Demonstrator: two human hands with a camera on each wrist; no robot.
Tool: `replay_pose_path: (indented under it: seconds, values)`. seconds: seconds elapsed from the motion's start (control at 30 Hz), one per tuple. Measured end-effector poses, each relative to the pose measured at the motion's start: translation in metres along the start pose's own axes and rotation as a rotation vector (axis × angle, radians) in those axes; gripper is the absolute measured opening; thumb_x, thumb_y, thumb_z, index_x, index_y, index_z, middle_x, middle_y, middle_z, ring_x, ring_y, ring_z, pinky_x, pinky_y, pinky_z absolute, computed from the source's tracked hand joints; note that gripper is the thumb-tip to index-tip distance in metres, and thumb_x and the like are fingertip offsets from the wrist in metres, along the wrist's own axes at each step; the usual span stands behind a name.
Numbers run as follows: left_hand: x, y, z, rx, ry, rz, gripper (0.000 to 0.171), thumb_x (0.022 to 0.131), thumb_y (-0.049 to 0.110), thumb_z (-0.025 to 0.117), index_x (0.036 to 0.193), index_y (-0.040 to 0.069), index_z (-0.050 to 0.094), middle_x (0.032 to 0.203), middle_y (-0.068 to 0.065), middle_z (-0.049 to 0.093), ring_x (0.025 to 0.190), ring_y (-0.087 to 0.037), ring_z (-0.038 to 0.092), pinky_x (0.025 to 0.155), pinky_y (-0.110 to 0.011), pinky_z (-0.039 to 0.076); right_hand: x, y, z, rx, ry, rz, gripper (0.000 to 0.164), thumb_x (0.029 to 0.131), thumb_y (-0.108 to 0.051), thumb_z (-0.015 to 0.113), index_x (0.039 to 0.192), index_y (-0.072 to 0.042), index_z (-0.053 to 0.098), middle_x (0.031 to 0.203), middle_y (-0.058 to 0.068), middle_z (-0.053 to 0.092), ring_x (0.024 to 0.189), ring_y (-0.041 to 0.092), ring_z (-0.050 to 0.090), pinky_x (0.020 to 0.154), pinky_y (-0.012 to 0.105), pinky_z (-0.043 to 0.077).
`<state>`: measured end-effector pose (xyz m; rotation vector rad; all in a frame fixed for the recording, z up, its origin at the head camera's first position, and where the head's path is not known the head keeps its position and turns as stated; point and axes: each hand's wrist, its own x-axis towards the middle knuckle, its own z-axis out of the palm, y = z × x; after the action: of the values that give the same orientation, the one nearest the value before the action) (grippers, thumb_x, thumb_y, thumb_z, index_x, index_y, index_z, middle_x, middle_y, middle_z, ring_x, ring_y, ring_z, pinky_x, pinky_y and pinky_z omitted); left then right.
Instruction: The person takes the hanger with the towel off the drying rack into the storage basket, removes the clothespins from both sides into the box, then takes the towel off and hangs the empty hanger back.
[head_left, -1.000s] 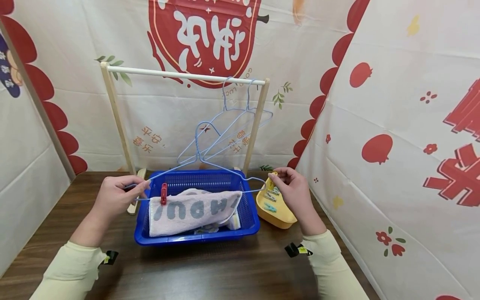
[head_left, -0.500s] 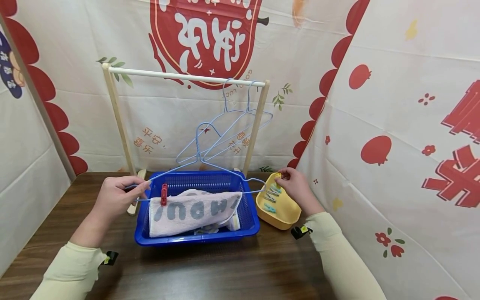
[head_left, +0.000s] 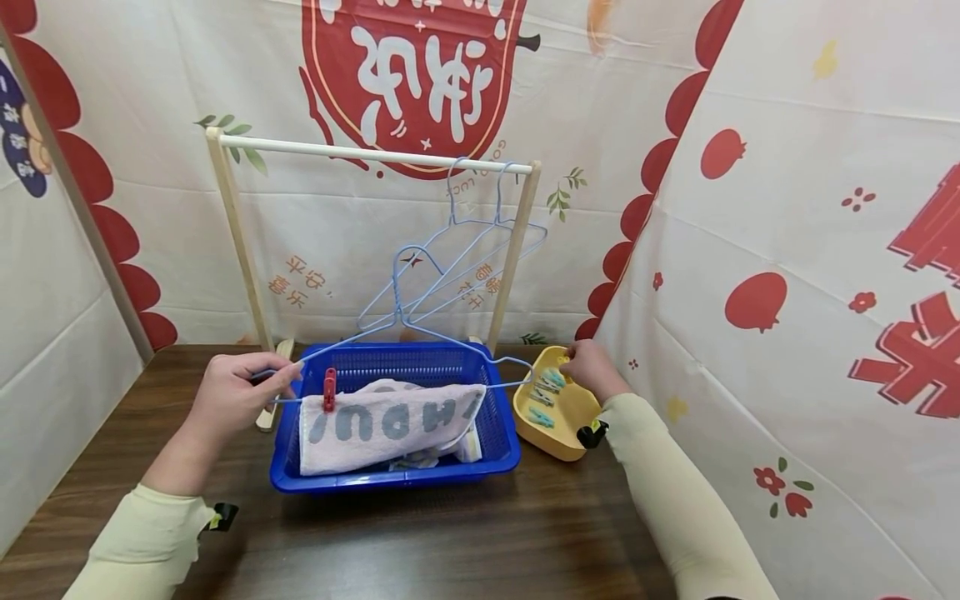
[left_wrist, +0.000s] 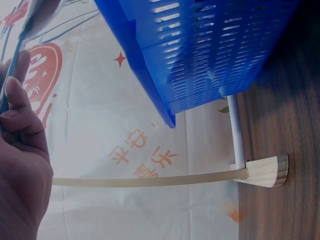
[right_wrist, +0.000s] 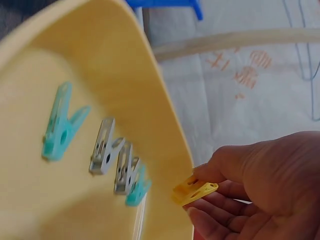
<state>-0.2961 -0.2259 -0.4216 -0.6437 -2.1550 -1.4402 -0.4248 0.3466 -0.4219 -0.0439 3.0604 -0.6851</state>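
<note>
My left hand (head_left: 240, 392) grips the left end of a blue wire hanger (head_left: 442, 333) above the blue basket. Over the hanger's lower bar hangs a pale pink towel (head_left: 390, 433) with grey letters, and a red clothespin (head_left: 329, 390) clips its left side. My right hand (head_left: 596, 369) is at the far right side of the yellow tray (head_left: 546, 446). In the right wrist view, its thumb and fingers pinch a yellow clothespin (right_wrist: 195, 191) by the tray's wall. Green and grey clothespins (right_wrist: 102, 146) lie in the tray.
The blue basket (head_left: 390, 481) holds more cloth beneath the towel. Behind it stands a rack with a white bar (head_left: 337, 151) and wooden posts (head_left: 243, 250); two blue hangers (head_left: 498, 196) hang at its right end. A patterned curtain closes off the right side.
My right hand has moved right, away from the hanger's right end to the tray's far right side, keeping the yellow clothespin. My left hand, hanger and towel stay in place.
</note>
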Motion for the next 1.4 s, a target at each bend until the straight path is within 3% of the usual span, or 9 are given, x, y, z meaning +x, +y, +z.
replay_pose_path:
  seconds: [0.13, 0.3, 0.37, 0.57, 0.73, 0.9, 1.2, 1.4]
  values:
    - [0.001, 0.001, 0.0, 0.005, -0.001, -0.005, 0.006, 0.1, -0.005, 0.078, 0.097, -0.001, 0.082, 0.077, -0.006, 0.077, 0.063, -0.016, 0.07, 0.057, -0.024, 0.06, 0.007, 0.005, 0.001, -0.046, -0.022, 0.008, 0.03, 0.092, -0.006, 0.076, 0.116, 0.012, 0.074, 0.104, 0.022, 0.075, 0.089, 0.03, 0.069, 0.084, 0.047, 0.061]
    - [0.001, 0.003, -0.001, 0.015, -0.001, -0.006, 0.005, 0.1, -0.004, 0.078, 0.098, -0.002, 0.081, 0.077, -0.008, 0.077, 0.063, -0.016, 0.069, 0.057, -0.023, 0.06, 0.023, 0.015, 0.005, -0.067, -0.031, 0.047, 0.008, 0.091, -0.001, 0.074, 0.094, 0.006, 0.071, 0.078, 0.011, 0.063, 0.069, 0.025, 0.058, 0.065, 0.037, 0.053]
    - [0.001, 0.003, -0.001, 0.02, -0.001, -0.007, 0.006, 0.1, -0.004, 0.078, 0.097, -0.001, 0.081, 0.077, -0.007, 0.077, 0.063, -0.017, 0.069, 0.057, -0.024, 0.06, 0.028, 0.018, 0.007, -0.059, -0.03, 0.076, 0.007, 0.091, 0.0, 0.074, 0.091, 0.003, 0.068, 0.076, 0.009, 0.058, 0.068, 0.025, 0.055, 0.063, 0.035, 0.049]
    - [0.001, 0.003, -0.002, 0.019, -0.003, -0.008, 0.006, 0.101, -0.004, 0.077, 0.097, -0.002, 0.081, 0.076, -0.005, 0.076, 0.062, -0.021, 0.069, 0.057, -0.024, 0.06, 0.033, 0.018, 0.012, -0.079, -0.04, 0.147, 0.012, 0.094, 0.0, 0.075, 0.104, 0.004, 0.069, 0.092, 0.016, 0.067, 0.081, 0.031, 0.062, 0.071, 0.039, 0.054]
    - [0.002, 0.004, -0.002, 0.018, 0.0, -0.012, 0.006, 0.101, -0.003, 0.078, 0.097, -0.001, 0.082, 0.076, -0.004, 0.076, 0.062, -0.023, 0.07, 0.056, -0.026, 0.06, 0.038, 0.022, 0.018, -0.131, -0.032, 0.134, 0.006, 0.095, -0.002, 0.074, 0.097, 0.004, 0.071, 0.086, 0.017, 0.066, 0.076, 0.032, 0.061, 0.064, 0.039, 0.051]
    - [0.002, 0.003, -0.001, 0.008, 0.0, -0.001, 0.007, 0.1, -0.006, 0.077, 0.096, -0.002, 0.081, 0.076, -0.008, 0.076, 0.063, -0.017, 0.07, 0.058, -0.024, 0.061, 0.042, 0.026, 0.025, -0.145, 0.001, 0.132, 0.004, 0.095, 0.001, 0.071, 0.094, 0.004, 0.072, 0.086, 0.017, 0.066, 0.075, 0.033, 0.059, 0.061, 0.039, 0.049]
    - [0.002, 0.003, 0.001, 0.003, 0.0, -0.006, 0.01, 0.1, -0.006, 0.077, 0.094, 0.001, 0.081, 0.073, -0.005, 0.075, 0.06, -0.017, 0.067, 0.054, -0.023, 0.057, 0.036, 0.031, 0.027, -0.118, 0.029, 0.19, 0.011, 0.096, 0.002, 0.067, 0.105, 0.006, 0.072, 0.105, 0.023, 0.071, 0.089, 0.035, 0.061, 0.076, 0.046, 0.055]
    - [0.001, 0.003, 0.0, 0.016, 0.001, -0.015, 0.008, 0.1, -0.005, 0.078, 0.095, 0.001, 0.082, 0.074, -0.004, 0.076, 0.06, -0.019, 0.068, 0.055, -0.023, 0.058, 0.043, 0.041, 0.037, -0.154, 0.041, 0.193, 0.016, 0.098, -0.001, 0.063, 0.109, 0.006, 0.072, 0.115, 0.026, 0.072, 0.094, 0.035, 0.064, 0.086, 0.052, 0.056]
